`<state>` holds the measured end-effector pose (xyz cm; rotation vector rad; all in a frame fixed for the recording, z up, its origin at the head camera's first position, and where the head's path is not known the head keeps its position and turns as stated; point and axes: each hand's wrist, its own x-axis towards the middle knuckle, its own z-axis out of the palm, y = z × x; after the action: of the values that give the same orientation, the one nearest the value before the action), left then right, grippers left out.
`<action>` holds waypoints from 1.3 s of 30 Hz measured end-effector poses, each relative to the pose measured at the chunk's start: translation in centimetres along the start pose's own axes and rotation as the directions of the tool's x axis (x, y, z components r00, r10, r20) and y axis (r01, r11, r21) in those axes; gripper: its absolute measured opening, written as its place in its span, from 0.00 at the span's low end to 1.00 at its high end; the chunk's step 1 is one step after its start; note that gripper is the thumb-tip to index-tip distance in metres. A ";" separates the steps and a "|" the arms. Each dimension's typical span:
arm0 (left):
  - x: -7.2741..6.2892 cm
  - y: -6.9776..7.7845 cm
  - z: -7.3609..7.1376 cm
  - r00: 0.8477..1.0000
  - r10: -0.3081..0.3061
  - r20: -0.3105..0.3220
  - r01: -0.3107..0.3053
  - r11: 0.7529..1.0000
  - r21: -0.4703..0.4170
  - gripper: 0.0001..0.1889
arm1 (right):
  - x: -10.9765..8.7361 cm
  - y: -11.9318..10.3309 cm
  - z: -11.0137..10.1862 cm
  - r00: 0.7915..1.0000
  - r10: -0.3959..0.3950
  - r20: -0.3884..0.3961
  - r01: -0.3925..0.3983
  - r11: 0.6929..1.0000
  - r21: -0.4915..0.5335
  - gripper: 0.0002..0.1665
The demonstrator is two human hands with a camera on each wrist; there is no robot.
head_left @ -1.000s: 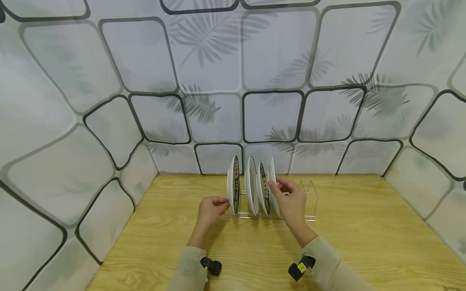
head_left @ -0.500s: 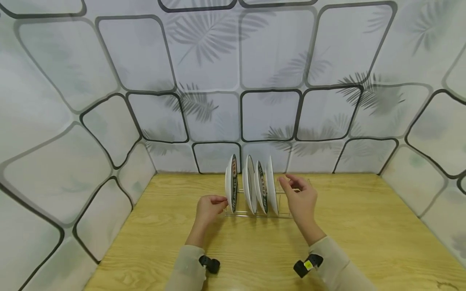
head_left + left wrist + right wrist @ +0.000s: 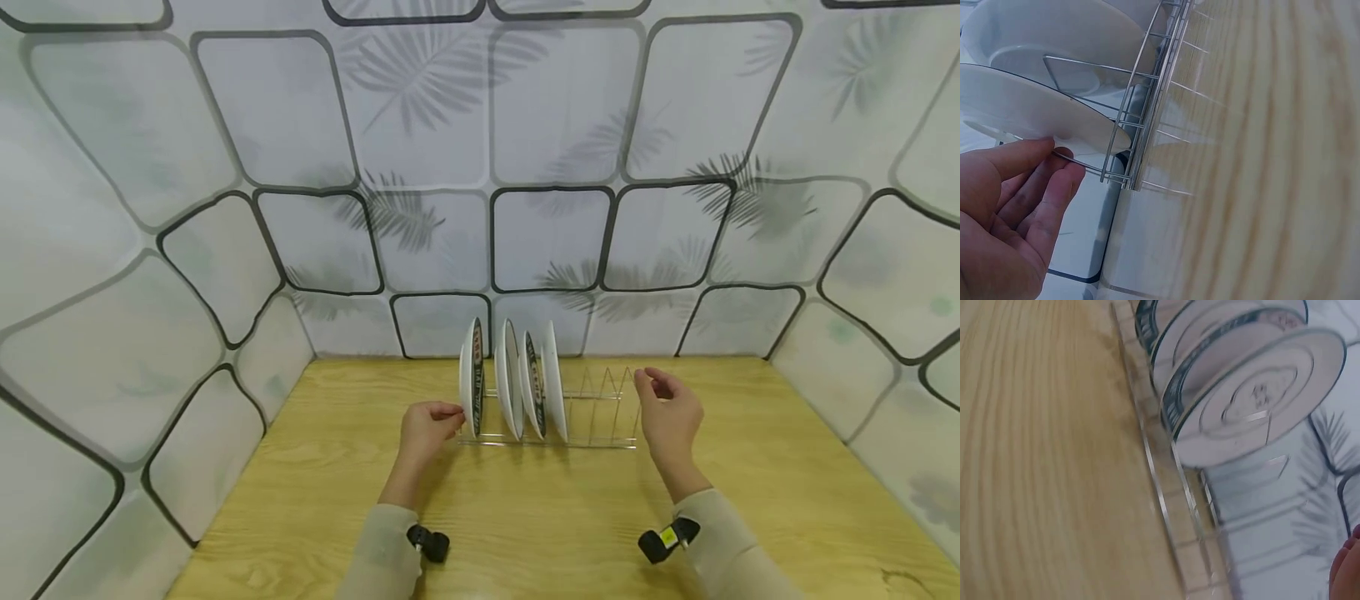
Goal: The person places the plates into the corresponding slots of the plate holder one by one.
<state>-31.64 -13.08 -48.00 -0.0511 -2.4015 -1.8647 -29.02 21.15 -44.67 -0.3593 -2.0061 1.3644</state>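
A wire dish rack [image 3: 600, 443] holds several white plates upright in its left half. At its left end, my left hand [image 3: 426, 433] pinches an end wire between thumb and fingers, close beside the outermost plate [image 3: 468, 379]. The left wrist view shows that plate's underside [image 3: 1035, 112] just above the fingertips. My right hand [image 3: 670, 421] is at the rack's right end, its bent fingertips right at the end wire, with no plate in it. The rightmost plate [image 3: 553, 383] stands some slots away; the right wrist view shows its face [image 3: 1260, 400] with printed characters.
The rack stands on a wood-grain table [image 3: 525, 517] near the back wall, which is covered in patterned cloth [image 3: 555, 242]. Bare wire dividers [image 3: 603, 408] fill the rack's right half. Each wrist wears a small black camera [image 3: 429, 543].
My right hand has let go of the rightmost plate and moved right to the rack's end. The plate now stands in its slot. My left hand has stayed at the left end.
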 end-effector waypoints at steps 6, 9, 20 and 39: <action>0.0 0.0 -0.2 1.000 0.003 0.001 -0.003 1.000 -0.003 0.04 | 0.0 1.9 -0.8 0.995 0.073 0.072 -0.068 0.995 -0.078 0.23; 0.0 -0.1 -0.1 1.000 0.007 0.009 -0.007 1.000 -0.003 0.04 | -0.2 2.5 -1.0 0.991 0.089 0.098 -0.079 0.992 -0.103 0.23; 0.0 0.1 -0.4 1.000 -0.004 0.018 0.004 1.000 -0.003 0.05 | -0.4 3.0 -1.0 0.979 0.051 0.195 -0.022 0.989 -0.148 0.24; 0.4 -0.2 -0.3 0.998 0.060 -0.011 -0.061 0.997 -0.049 0.05 | -0.6 3.1 -1.3 0.973 0.035 0.230 0.004 0.986 -0.164 0.21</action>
<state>-32.08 -13.43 -48.08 -0.1173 -2.3214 -1.8928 -28.13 22.99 -47.38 -0.2999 -2.3219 1.3040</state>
